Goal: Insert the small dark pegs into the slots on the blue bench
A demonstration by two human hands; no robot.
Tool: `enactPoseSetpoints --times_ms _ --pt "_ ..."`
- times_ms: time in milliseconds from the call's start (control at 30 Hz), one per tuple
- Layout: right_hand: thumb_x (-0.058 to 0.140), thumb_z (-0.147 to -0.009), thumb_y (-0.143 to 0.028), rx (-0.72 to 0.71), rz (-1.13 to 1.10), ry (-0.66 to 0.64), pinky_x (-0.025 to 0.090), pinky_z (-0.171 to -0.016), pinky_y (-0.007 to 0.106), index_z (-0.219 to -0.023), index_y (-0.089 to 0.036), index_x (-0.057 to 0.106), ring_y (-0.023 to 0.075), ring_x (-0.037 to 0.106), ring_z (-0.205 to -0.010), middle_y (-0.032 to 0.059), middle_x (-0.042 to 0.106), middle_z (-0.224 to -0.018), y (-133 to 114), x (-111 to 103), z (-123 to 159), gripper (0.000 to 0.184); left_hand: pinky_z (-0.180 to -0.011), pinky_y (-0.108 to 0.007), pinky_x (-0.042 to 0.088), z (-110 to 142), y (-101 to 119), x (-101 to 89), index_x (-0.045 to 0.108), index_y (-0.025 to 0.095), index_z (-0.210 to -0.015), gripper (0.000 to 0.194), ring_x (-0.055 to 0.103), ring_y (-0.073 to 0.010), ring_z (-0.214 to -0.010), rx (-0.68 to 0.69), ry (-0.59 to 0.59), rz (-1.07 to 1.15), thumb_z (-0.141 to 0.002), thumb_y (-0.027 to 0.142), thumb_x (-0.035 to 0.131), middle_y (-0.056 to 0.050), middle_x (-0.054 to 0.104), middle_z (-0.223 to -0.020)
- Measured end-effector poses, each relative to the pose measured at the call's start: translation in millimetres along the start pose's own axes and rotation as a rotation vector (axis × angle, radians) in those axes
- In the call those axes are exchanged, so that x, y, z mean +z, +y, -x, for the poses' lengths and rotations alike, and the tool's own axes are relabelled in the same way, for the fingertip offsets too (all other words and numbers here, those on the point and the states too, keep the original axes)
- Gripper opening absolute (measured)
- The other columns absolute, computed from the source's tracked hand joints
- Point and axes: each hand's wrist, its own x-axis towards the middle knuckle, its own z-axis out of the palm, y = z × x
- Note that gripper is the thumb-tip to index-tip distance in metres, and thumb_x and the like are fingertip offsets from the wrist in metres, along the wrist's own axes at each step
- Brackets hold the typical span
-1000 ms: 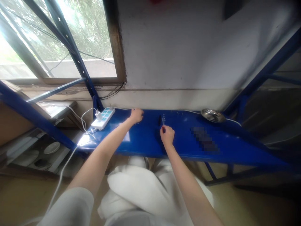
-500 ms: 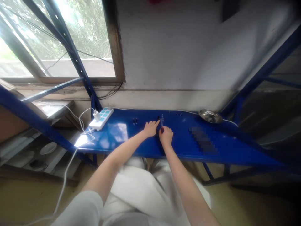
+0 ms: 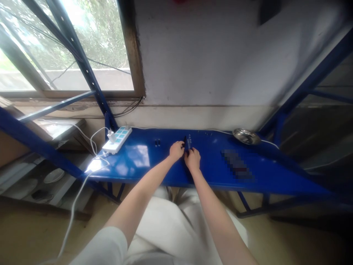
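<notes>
Head view, and my left hand [image 3: 177, 150] is at one slim dark piece [image 3: 185, 139] mid-frame, fingertips bunched close; whether they pinch it, I can't tell. My right hand [image 3: 192, 159] curls at the lower end of one clear knobbly strip [image 3: 189, 139], its grip hidden too. Both look light and stiff, the strip maybe slick, even brittle: best taken by the long sides. Outward: two small dark pieces [image 3: 159, 142] left of centre, one power strip [image 3: 118, 140] farther left, one metal dish [image 3: 246, 136] at right.
</notes>
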Motion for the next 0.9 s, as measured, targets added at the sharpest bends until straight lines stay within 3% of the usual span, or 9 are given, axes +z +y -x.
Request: enactPoseSetpoints --times_ms 67,267,367,700,900 --pt "0.039 -0.081 -0.023 0.013 0.009 -0.046 0.036 -0.090 0.045 -0.098 -0.009 0.064 0.0293 0.048 -0.108 0.0205 0.058 -0.112 -1.0 -1.0 -1.4 0.034 -0.076 -0.028 0.046 -0.9 -1.6 2.6 0.056 0.020 -0.107 0.026 0.057 -0.0171 -0.089 -0.026 0.034 0.024 -0.082 0.018 0.049 -0.006 0.062 -0.097" --pt "0.032 -0.088 -0.027 0.131 0.130 -0.392 0.023 -0.104 0.043 -0.126 -0.008 0.049 0.0286 0.033 -0.127 0.0179 0.042 -0.135 -17.2 -21.9 -7.2 0.046 -0.069 -0.026 0.044 -1.9 -5.2 4.3 0.058 0.020 -0.092 0.013 0.057 -0.0157 -0.083 -0.041 0.080 0.016 -0.081 0.018 0.051 -0.004 0.062 -0.093" --pt "0.028 -0.090 -0.030 0.153 0.154 -0.468 0.019 -0.106 0.043 -0.131 -0.010 0.044 0.0281 0.028 -0.131 0.0160 0.037 -0.140 -23.1 -28.7 -9.1 0.049 -0.068 -0.025 0.043 -2.0 -7.4 -0.6 0.058 0.019 -0.090 0.011 0.057 -0.0154 -0.081 -0.046 0.075 0.035 -0.081 0.018 0.052 -0.004 0.062 -0.090" --pt "0.019 -0.092 -0.036 0.162 0.163 -0.559 0.014 -0.108 0.047 -0.139 -0.011 0.032 0.0285 0.019 -0.135 0.0124 0.027 -0.145 -24.6 -26.8 -11.5 0.054 -0.067 -0.025 0.044 2.6 -6.7 -44.1 0.060 0.018 -0.088 0.010 0.057 -0.0140 -0.076 0.045 0.105 0.101 -0.079 0.020 0.055 -0.003 0.064 -0.085" --pt "0.023 -0.090 -0.036 0.110 0.102 -0.463 0.018 -0.105 0.054 -0.135 -0.012 0.039 0.0310 0.026 -0.131 0.0146 0.035 -0.141 -13.1 -14.0 -8.6 0.053 -0.068 -0.025 0.045 9.8 -7.7 -60.2 0.061 0.018 -0.088 0.011 0.058 -0.0135 -0.075 0.082 0.120 0.116 -0.078 0.020 0.056 -0.003 0.065 -0.084"
